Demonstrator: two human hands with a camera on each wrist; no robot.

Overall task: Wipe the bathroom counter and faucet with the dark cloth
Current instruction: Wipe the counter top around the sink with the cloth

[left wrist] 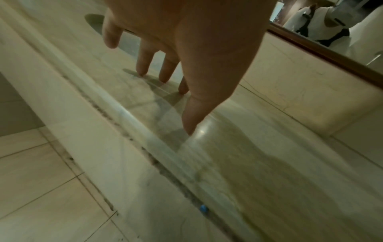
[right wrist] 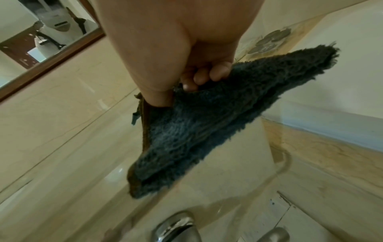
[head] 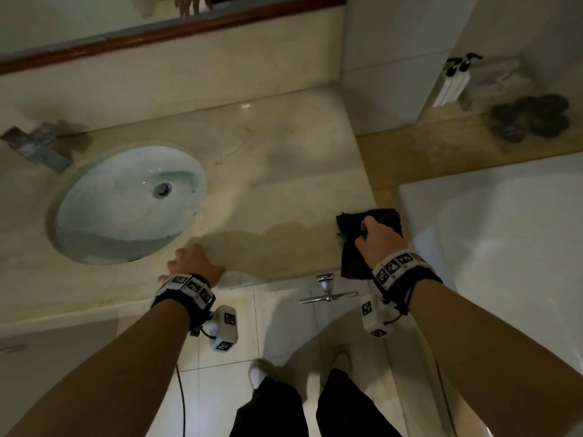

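Observation:
My right hand (head: 375, 238) grips the dark fluffy cloth (head: 380, 220) at the right end of the beige marble counter (head: 284, 159); one flap of it hangs over the front edge. In the right wrist view my curled fingers (right wrist: 209, 75) bunch the dark cloth (right wrist: 207, 124) just above the counter (right wrist: 62, 131). My left hand (head: 192, 263) rests on the counter's front edge beside the oval sink (head: 94, 222). The left wrist view shows its straight fingertips (left wrist: 163, 77) touching the counter (left wrist: 259, 163). The metal faucet (head: 41, 145) stands behind the sink at far left.
A wet streak (head: 277, 247) darkens the counter between my hands. A chrome towel bar (head: 328, 290) juts out below the counter's front. A white bathtub (head: 504, 247) lies to the right, with pump bottles (head: 454, 80) and dark round objects (head: 533, 119) on its ledge. A wood-framed mirror (head: 157, 29) runs behind.

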